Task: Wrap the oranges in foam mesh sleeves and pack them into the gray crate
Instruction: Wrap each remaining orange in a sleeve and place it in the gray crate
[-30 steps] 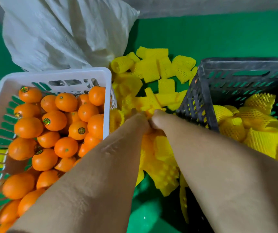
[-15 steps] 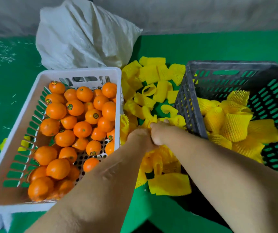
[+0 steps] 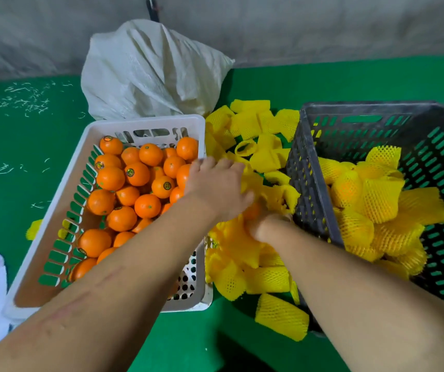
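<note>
Left hand (image 3: 216, 187) over sleeves (image 3: 258, 154), right hand (image 3: 265, 228) gripping orange (image 3: 251, 210)

**Oranges, sleeves and the crate**

Bare oranges (image 3: 137, 183) fill my white basket (image 3: 145, 123) on the left. Loose yellow foam mesh sleeves (image 3: 266, 157) lie heaped between it and the gray crate (image 3: 306, 183) on the right. Sleeved oranges (image 3: 376, 194) pile inside the crate. One orange (image 3: 251, 210) shows partly among the sleeves.
</note>
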A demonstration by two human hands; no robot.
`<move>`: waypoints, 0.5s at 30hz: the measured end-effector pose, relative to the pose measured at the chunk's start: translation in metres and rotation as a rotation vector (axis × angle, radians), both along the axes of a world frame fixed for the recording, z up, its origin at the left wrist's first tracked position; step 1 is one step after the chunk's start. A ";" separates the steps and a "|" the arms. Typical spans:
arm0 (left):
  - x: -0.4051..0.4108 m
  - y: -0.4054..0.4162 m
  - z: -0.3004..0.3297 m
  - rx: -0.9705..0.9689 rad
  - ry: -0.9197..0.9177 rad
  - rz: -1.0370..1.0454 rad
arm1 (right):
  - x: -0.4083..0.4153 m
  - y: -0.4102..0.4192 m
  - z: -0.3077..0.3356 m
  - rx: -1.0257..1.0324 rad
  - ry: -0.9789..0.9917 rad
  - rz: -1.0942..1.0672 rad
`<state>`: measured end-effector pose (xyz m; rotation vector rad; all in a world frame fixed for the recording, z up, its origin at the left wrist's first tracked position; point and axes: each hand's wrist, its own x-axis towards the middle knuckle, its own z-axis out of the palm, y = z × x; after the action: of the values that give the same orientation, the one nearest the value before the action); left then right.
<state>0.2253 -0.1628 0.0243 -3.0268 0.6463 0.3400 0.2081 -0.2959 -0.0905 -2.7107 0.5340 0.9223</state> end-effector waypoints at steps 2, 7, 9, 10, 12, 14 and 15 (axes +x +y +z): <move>-0.012 0.004 -0.019 0.407 0.018 -0.078 | -0.009 0.005 0.004 -0.011 0.061 0.017; -0.044 -0.020 -0.054 0.364 0.211 -0.097 | -0.006 0.002 0.053 -0.073 -0.105 0.160; -0.058 -0.032 -0.062 0.218 0.152 -0.064 | -0.017 0.000 0.074 -0.024 -0.268 0.198; -0.064 -0.034 -0.062 0.130 0.135 -0.045 | -0.026 -0.002 0.082 0.010 -0.355 0.234; -0.074 -0.030 -0.055 0.081 0.074 -0.051 | -0.046 -0.006 0.092 0.118 -0.493 0.247; -0.092 -0.015 -0.046 0.046 -0.024 -0.067 | -0.071 -0.005 0.089 0.242 -0.570 0.195; -0.101 -0.002 -0.046 -0.038 -0.085 -0.093 | -0.083 -0.003 0.086 0.307 -0.594 0.160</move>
<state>0.1241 -0.1646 -0.0220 -3.0138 0.7927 0.1979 0.1254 -0.2989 -0.0045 -2.5784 0.0499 0.1698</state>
